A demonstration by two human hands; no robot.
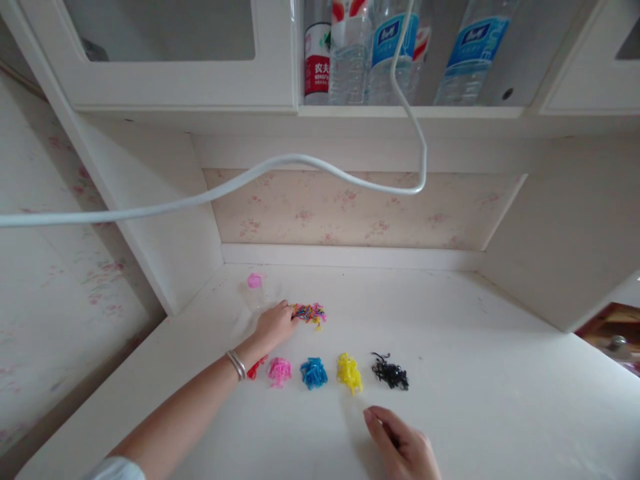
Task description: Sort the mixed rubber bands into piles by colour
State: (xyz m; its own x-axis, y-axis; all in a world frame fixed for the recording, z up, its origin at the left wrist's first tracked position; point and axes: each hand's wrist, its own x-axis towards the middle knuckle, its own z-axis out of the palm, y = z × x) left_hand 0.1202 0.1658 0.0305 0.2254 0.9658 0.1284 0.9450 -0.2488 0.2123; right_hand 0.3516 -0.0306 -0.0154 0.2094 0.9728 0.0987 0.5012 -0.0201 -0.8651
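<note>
At the left edge of a mixed heap of small coloured rubber bands [311, 313], my left hand [277, 325] has its fingers closed on some of the bands; the fingertips are partly hidden. My right hand [403, 445] is near the front, below the yellow bands [349, 373], thumb and finger pinched together; whatever may be between them is too small to see. Sorted piles lie in a row: red bands [257, 367] partly behind my left wrist, pink bands [279, 371], blue bands [313, 373], then the yellow ones and black bands [391, 372] at the right end.
A clear container with a pink top [255, 281] stands behind my left hand on the white desk [475, 400]. A white cable [300, 160] hangs across the view. Overhead, a cabinet shelf [410, 112] holds several plastic bottles [350, 67]. Side panels enclose the desk.
</note>
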